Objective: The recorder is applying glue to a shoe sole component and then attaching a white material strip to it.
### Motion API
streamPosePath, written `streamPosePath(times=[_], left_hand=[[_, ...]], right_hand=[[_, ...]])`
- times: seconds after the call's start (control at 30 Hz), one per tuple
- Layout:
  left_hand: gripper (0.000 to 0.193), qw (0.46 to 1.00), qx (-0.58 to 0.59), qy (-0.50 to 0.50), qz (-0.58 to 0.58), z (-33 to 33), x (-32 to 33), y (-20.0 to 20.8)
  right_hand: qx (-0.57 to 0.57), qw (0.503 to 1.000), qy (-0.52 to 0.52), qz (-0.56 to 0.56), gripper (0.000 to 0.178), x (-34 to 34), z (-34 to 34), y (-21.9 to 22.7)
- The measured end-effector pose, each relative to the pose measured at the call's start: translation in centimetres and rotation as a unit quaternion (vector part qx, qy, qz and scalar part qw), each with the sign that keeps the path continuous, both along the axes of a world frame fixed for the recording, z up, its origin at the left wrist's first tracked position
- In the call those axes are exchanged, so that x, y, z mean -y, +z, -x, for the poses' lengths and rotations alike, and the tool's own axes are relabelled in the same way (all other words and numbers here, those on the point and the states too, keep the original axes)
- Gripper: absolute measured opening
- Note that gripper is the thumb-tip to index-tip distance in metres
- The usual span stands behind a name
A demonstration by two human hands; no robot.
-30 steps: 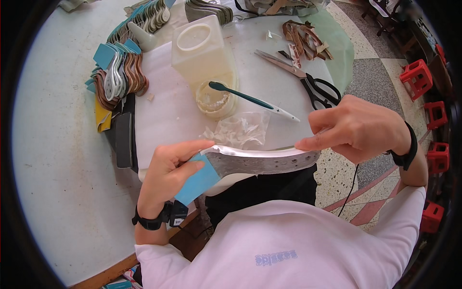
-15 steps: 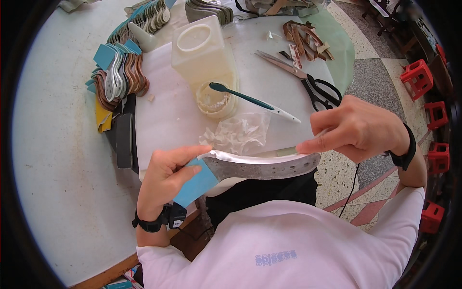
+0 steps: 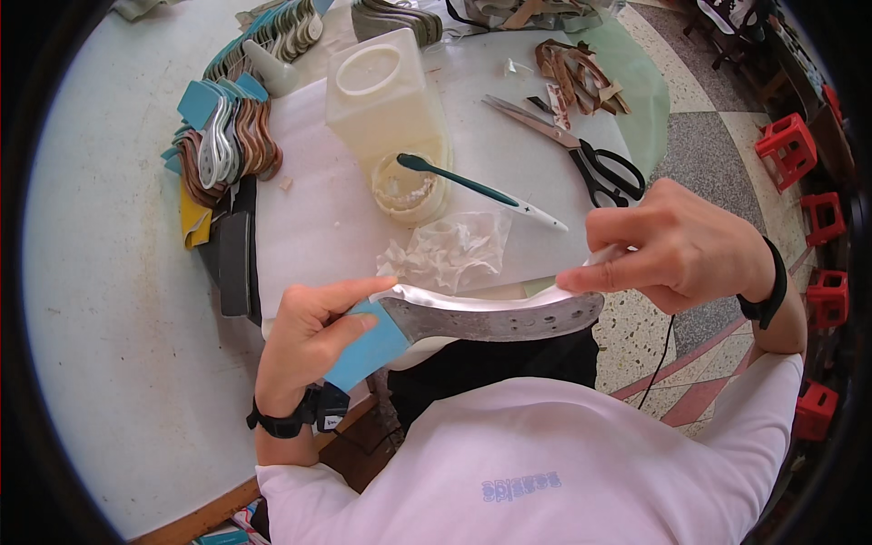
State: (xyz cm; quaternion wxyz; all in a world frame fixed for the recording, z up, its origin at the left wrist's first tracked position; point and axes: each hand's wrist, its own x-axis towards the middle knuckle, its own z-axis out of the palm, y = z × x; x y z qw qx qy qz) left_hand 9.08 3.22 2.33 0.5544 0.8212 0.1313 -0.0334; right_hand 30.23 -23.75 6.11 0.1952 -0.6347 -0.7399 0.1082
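Observation:
A curved grey shoe insole (image 3: 500, 322) with a white covering strip (image 3: 454, 298) along its far edge spans the space between my hands at the table's front edge. My left hand (image 3: 318, 331) pinches its left end, by a light blue piece (image 3: 372, 345), between thumb and fingers. At the other end, my right hand (image 3: 668, 250) has its fingers closed on the white strip, the tip pressing near the insole's edge. Just beyond lies a crumpled translucent sheet (image 3: 454, 250). A toothbrush (image 3: 490, 198) with a green-and-white handle rests across an open glue tub (image 3: 409, 202).
Black-handled scissors (image 3: 572, 141) lie at the right, beside brown scraps (image 3: 581, 77). A large whitish jug (image 3: 377, 100) stands behind the tub. Stacked insoles (image 3: 227, 136) and a dark block (image 3: 236, 263) sit at the left. Red stools (image 3: 786, 150) stand on the floor.
My right hand has shifted slightly, and the white strip now stands up a little from the insole's right end. My left hand keeps its hold.

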Motion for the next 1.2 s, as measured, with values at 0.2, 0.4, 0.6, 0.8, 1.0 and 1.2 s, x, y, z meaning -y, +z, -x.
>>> streamPosePath(times=[0.2, 0.4, 0.6, 0.8, 1.0, 1.2], left_hand=[[0.039, 1.000, 0.004, -0.009, -0.001, 0.11, -0.19, 0.08], [0.040, 0.999, 0.005, -0.033, -0.010, 0.07, -0.29, 0.17], [0.039, 1.000, -0.003, 0.007, 0.014, 0.15, -0.14, -0.12], [0.038, 1.000, 0.011, 0.010, 0.010, 0.03, -0.34, -0.35], [0.039, 0.999, 0.009, 0.024, 0.020, -0.03, -0.36, -0.37], [0.040, 0.999, 0.022, 0.028, 0.011, -0.01, -0.36, -0.67]], right_hand=[[0.019, 1.000, -0.006, -0.003, 0.041, -0.14, 0.04, 0.16], [0.029, 0.999, -0.010, -0.025, 0.043, -0.19, -0.13, 0.12], [0.006, 1.000, -0.001, -0.007, 0.043, -0.18, 0.10, 0.27], [-0.001, 1.000, -0.001, -0.005, 0.043, -0.23, -0.12, -0.17], [-0.024, 1.000, 0.001, -0.006, 0.042, -0.10, -0.19, -0.49], [-0.033, 0.999, 0.001, 0.000, 0.041, -0.11, -0.19, -0.65]])
